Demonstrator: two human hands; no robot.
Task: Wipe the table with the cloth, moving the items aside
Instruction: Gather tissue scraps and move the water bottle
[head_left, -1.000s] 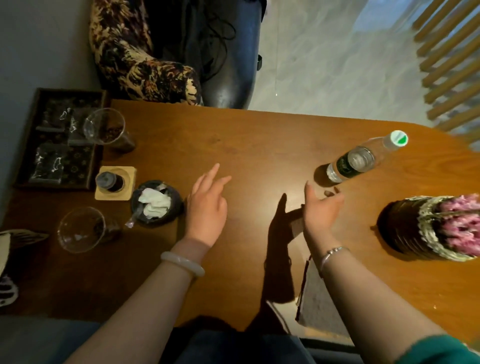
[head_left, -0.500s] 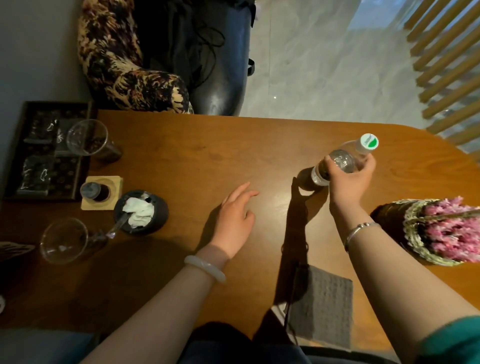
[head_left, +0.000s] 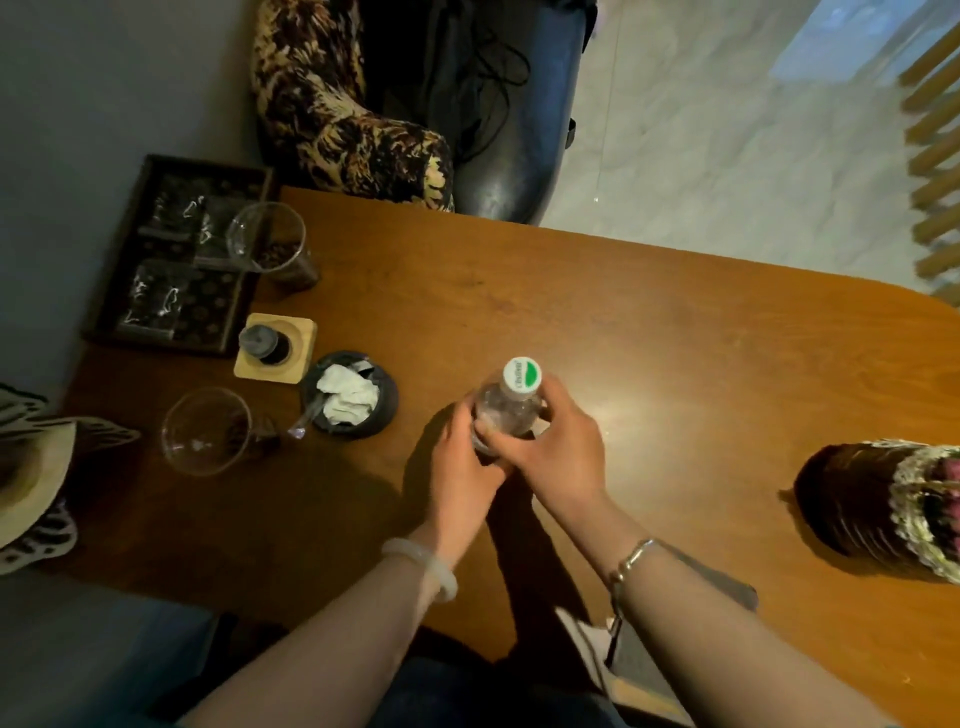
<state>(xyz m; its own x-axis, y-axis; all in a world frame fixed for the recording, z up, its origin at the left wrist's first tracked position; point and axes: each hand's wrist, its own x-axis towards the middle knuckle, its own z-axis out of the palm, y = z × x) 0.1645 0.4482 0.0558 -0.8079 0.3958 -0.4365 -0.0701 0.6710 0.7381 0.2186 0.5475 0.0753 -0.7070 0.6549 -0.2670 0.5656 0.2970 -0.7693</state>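
Plastic bottle (cap up) stands between left grip and right grip, both curled round it.

The left grip and right grip hide the lower half of the clear plastic bottle, its cap lettering too small to read. The grey cloth lies mostly behind the right forearm; the dark woven flower basket runs off the right edge.
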